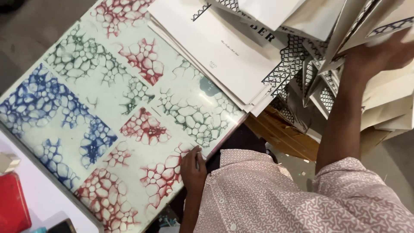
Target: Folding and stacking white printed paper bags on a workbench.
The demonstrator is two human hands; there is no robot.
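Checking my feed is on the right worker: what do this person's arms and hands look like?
Both arms are bare below short sleeves of a pink-and-white shirt with a small maze-like print and white buttons. The left hand and right hand wear no gloves; no rings or watch are visible.

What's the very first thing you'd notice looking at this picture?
The big patterned sheet fills the left and middle, covered with bubbly cell-like prints in blue, red and green. The left hand rests on its near edge, low in the middle. At the upper right, the right hand reaches into a heap of white paper bags with black lattice sides, beside a stack of white sheets.
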